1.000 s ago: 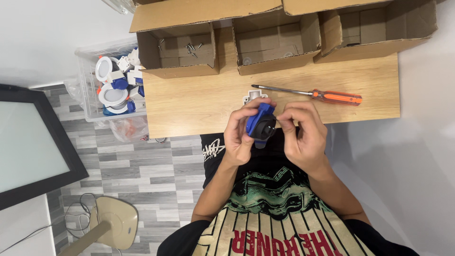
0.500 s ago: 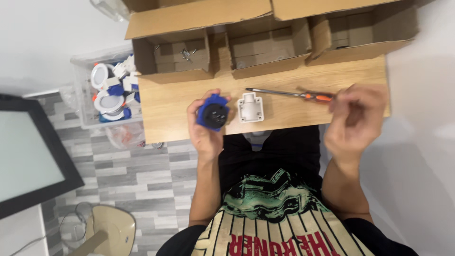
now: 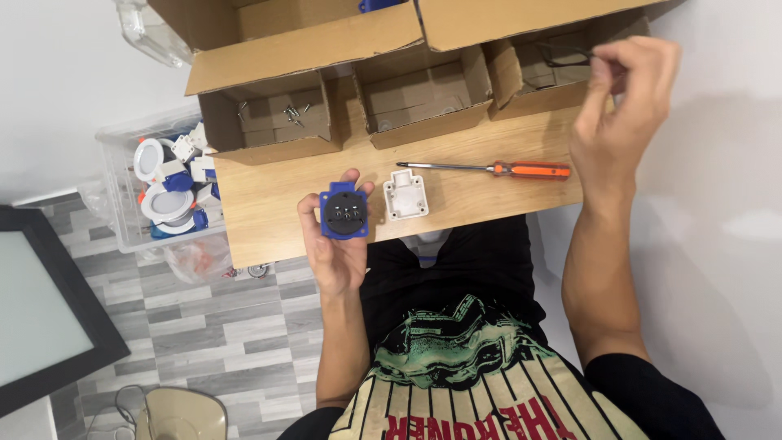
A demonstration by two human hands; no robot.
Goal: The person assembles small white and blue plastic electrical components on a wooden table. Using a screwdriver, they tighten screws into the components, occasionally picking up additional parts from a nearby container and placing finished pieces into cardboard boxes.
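Below, left hand (image 3: 338, 248) gripping blue socket (image 3: 344, 213), right hand (image 3: 617, 110) over box (image 3: 544, 77)

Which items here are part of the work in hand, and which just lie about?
In hand: blue socket part held by left hand; right hand at right box; white cover; screwdriver.
Lying about: plastic bin; monitor.

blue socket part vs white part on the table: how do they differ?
The blue socket part is blue with a black round face; the white part is plain white. The blue socket part is held in the left hand at the table edge; the white part lies free on the wooden table, untouched. Both are squarish and similar in size.
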